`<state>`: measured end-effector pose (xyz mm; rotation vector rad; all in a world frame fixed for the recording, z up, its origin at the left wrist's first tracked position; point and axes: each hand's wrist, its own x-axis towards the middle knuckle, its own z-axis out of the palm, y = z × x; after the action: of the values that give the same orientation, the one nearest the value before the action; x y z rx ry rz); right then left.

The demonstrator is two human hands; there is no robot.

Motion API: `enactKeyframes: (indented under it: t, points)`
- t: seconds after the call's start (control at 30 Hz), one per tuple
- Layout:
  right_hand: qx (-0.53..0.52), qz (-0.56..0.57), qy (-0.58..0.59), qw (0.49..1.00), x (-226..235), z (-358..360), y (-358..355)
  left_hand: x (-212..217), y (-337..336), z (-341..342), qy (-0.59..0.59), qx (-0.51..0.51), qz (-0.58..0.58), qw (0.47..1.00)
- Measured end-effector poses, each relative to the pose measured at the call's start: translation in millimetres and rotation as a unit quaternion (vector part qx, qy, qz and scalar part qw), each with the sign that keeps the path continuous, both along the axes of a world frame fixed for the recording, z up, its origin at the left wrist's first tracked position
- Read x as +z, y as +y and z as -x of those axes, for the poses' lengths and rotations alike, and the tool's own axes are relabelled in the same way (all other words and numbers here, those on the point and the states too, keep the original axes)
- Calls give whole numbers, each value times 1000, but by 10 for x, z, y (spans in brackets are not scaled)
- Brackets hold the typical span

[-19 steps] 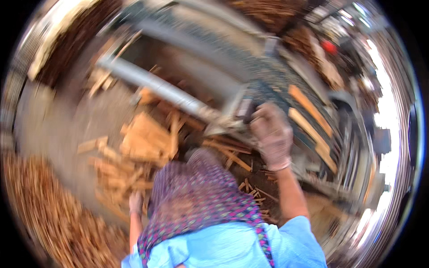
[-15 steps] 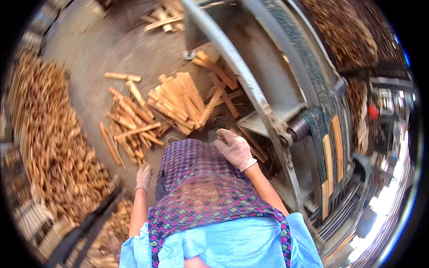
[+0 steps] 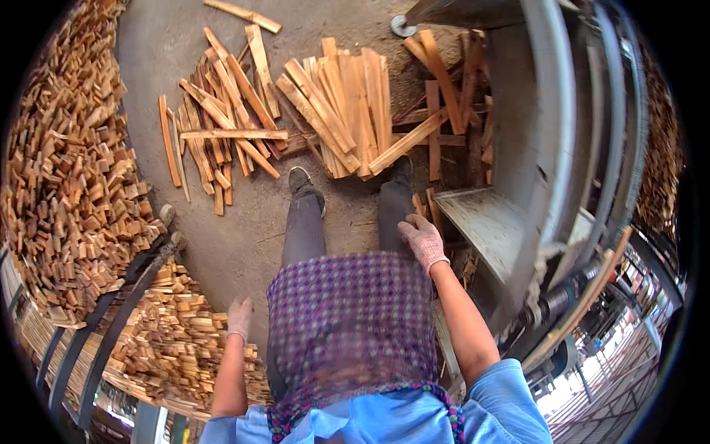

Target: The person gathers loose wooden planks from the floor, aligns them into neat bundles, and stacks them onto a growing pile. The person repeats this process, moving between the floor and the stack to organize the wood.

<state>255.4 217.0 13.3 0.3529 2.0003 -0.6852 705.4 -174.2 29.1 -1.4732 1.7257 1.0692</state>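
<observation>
My right hand [image 3: 424, 240], in a pale knitted glove, hangs over my right thigh beside the apron [image 3: 351, 307]; its fingers are loosely spread with nothing in them. Lower on the left, my gloved left hand [image 3: 239, 317] hangs near a stack of cut wood [image 3: 174, 325], open and holding nothing. On the floor in front of my shoes lies a fanned bundle of wooden slats [image 3: 347, 103]. To its left is a looser heap of slats [image 3: 225, 111], some crossing over others.
A metal machine frame [image 3: 551, 126] with a sloping tray [image 3: 484, 222] stands close on my right. More slats [image 3: 440, 81] lie against it. A tall woodpile [image 3: 70, 163] rises on the left, with dark metal bars [image 3: 122, 318] near it. A single slat [image 3: 242, 15] lies farther off.
The view has turned, so the machine now sits farther right and my legs and shoes show. Both hands hang lower and stay empty. The slats on the floor look unchanged.
</observation>
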Motion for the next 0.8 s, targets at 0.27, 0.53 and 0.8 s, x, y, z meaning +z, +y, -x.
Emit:
enactKeyframes:
  t: [0.27,0.53,0.8]
  points:
    - [-58,-105,-2,993,-2631,618,34,-2633,377,2547,49,-34,-45,997]
    - [-357,-47,53,931,-4310,1425,-400,-5002,849,4143,140,192,41,970]
    - [-290,-67,33,954,-3203,478,-723,-3972,374,3558,94,130,100,982]
